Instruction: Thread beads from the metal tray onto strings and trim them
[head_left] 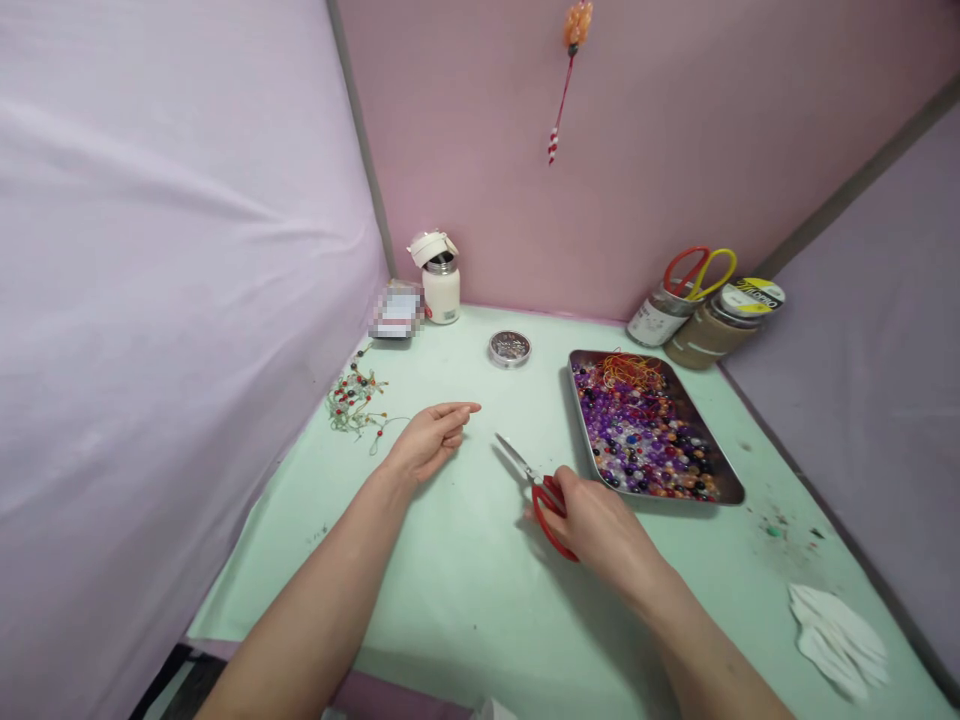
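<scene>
The right hand (600, 525) is closed on the red handles of the scissors (534, 482), which lie on the green tabletop (450, 600) just left of the bead tray (731, 490), blades pointing up-left. The left hand (431, 440) rests loosely open and empty, near the beaded strands (356, 400).

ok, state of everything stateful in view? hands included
left hand: open, empty, resting on mint-green table
right hand: shut on the scissor handles
red-handled steel scissors: flat on the table, blades together
white cylindrical flask: upright, lid flipped open
rectangular metal tray: full of mixed beads
brown jar with yellow-black lid: tilted, lid on
</scene>
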